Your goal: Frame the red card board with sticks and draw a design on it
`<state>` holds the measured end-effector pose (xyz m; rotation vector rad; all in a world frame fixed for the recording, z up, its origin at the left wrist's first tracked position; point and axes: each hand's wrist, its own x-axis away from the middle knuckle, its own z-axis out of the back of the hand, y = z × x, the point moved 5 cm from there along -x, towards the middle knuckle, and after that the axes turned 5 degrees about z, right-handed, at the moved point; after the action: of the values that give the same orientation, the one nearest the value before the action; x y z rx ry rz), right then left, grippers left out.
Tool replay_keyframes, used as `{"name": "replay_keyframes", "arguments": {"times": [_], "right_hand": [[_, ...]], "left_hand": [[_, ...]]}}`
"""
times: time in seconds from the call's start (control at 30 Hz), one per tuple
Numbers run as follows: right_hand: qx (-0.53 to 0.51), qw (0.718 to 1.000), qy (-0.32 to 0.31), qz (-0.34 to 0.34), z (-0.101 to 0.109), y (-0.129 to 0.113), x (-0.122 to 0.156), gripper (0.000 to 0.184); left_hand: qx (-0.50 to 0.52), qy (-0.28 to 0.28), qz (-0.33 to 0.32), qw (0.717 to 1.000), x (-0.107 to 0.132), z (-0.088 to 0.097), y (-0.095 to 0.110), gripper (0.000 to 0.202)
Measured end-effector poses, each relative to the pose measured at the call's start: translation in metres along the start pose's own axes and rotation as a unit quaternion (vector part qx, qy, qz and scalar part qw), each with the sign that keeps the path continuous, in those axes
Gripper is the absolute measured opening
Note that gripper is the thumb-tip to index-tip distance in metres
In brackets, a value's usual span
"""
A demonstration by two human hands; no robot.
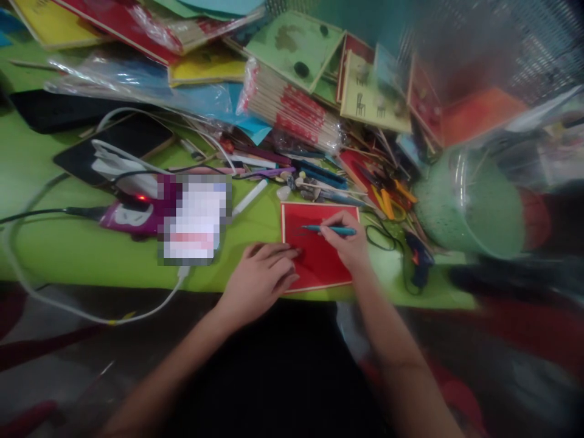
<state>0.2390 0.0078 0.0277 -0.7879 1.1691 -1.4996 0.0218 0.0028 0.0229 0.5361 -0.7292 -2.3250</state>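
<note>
1. Right hand (350, 244) pinches teal pen (340, 230), tip at red panel (319, 258).
2. Left hand (262, 274), loosely spread, holding nothing, rests on panel's left edge.
3. I see panel lying near green table's (260, 222) front edge.

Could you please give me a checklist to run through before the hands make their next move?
1. Pen held in right hand: ok, gripped in the fingers.
2. Left hand on red board: ok, fingertips over its left side.
3. Pen tip touching board: cannot tell, too small.
4. Glue gun off the board: ok, lying apart to its right.
5. White cable kept on table: not ok, it hangs over the front edge.
</note>
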Motion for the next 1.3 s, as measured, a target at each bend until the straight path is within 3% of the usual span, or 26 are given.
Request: {"name": "replay_keyframes", "arguments": {"times": [1.3], "right_hand": [[0.039,0.999,-0.015,0.015,-0.003,-0.0079,-0.0025,0.017]], "left_hand": [[0.018,-0.012,0.016,1.0,-0.0008,-0.0003,-0.0008,0.021]]}}
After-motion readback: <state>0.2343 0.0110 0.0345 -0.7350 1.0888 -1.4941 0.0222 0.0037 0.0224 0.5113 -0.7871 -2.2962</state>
